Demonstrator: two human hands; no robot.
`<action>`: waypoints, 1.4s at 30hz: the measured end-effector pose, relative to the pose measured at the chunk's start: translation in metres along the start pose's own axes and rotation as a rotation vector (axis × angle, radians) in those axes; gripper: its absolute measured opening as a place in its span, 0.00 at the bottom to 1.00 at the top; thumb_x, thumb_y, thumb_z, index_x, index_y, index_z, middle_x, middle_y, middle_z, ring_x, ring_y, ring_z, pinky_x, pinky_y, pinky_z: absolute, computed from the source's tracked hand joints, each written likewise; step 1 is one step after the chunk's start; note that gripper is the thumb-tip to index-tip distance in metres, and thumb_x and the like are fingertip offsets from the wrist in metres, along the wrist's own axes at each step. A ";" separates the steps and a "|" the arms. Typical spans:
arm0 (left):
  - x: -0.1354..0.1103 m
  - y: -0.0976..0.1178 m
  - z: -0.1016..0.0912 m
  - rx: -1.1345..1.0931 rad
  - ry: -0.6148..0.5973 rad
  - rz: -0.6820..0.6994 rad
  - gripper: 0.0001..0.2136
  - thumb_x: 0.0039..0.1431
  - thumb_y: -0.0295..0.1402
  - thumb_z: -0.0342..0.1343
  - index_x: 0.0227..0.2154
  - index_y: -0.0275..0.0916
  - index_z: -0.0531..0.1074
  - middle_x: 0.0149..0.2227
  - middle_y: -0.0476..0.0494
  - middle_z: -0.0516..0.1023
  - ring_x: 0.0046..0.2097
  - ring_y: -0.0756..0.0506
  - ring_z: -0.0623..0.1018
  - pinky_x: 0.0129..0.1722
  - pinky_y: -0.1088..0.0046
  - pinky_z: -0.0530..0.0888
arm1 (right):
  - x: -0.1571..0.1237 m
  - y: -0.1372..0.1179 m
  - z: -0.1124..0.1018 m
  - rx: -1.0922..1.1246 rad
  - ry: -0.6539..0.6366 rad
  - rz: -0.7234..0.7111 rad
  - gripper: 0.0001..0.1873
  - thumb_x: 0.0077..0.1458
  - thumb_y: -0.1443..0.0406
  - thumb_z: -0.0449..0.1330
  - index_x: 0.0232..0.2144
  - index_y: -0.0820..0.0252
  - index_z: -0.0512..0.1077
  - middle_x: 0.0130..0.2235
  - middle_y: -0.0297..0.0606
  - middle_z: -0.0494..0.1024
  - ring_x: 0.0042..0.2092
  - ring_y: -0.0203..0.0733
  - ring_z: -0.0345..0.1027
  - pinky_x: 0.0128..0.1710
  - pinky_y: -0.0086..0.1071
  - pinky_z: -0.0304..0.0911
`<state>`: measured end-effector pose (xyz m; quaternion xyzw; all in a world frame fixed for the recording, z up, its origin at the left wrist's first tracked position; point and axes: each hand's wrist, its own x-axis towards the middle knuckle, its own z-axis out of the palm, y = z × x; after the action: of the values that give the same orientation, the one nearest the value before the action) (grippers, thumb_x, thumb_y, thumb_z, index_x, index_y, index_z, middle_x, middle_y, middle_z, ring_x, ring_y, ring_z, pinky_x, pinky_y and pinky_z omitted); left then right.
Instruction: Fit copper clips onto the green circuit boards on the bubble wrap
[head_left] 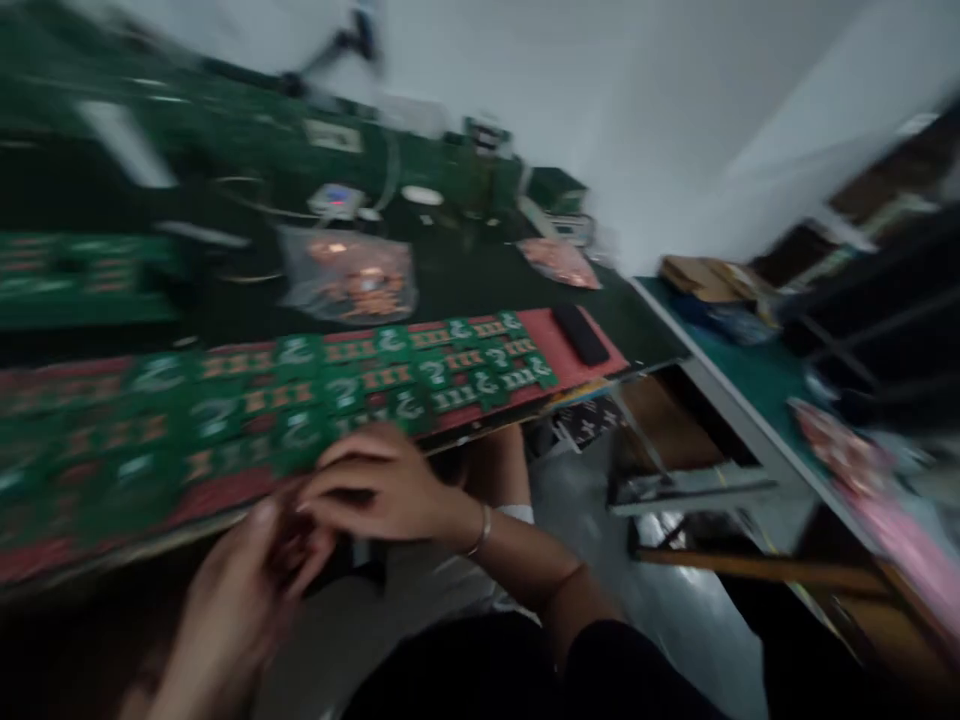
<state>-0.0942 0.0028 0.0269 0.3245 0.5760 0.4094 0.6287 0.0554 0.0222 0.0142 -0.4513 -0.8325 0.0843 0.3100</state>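
The picture is smeared by motion. My left hand (240, 590) and my right hand (379, 485) meet at the near edge of a long red tray (585, 372) covered with several green circuit boards (420, 375). My right hand lies over the left one with its fingers curled and pressed together; a thin bangle circles its wrist. The left hand's fingers bend up toward the right palm. Whatever sits between the two hands is hidden. A black bar-shaped object (581, 333) rests on the right end of the tray.
Two clear bags of copper-coloured parts (349, 275) (559, 262) lie on the dark bench behind the tray. Green machinery (247, 140) fills the back left. Another bench (757, 375) with cardboard and pink items runs along the right, with an open drawer (690, 485) below.
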 end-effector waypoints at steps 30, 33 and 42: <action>0.007 -0.012 -0.075 -0.332 -0.144 0.102 0.21 0.55 0.45 0.61 0.16 0.36 0.65 0.16 0.53 0.58 0.17 0.56 0.55 0.17 0.77 0.49 | 0.041 -0.031 0.041 0.109 -0.129 -0.339 0.12 0.64 0.68 0.56 0.46 0.57 0.76 0.47 0.41 0.79 0.50 0.45 0.69 0.53 0.43 0.71; 0.009 -0.013 -0.076 -0.358 -0.164 0.065 0.21 0.56 0.45 0.60 0.17 0.36 0.65 0.17 0.53 0.59 0.17 0.57 0.55 0.17 0.77 0.48 | 0.042 -0.030 0.039 0.113 -0.164 -0.349 0.12 0.66 0.66 0.55 0.47 0.56 0.76 0.48 0.40 0.79 0.50 0.45 0.69 0.52 0.43 0.72; 0.009 -0.010 -0.077 -0.431 -0.163 0.084 0.15 0.58 0.44 0.59 0.30 0.34 0.74 0.19 0.52 0.64 0.16 0.56 0.58 0.16 0.77 0.46 | 0.051 -0.018 0.043 0.144 0.017 -0.311 0.11 0.65 0.67 0.57 0.46 0.58 0.77 0.46 0.41 0.81 0.48 0.43 0.69 0.50 0.41 0.72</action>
<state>-0.1689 0.0017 0.0044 0.2382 0.4085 0.5213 0.7104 -0.0029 0.0586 0.0098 -0.2943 -0.8814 0.0911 0.3581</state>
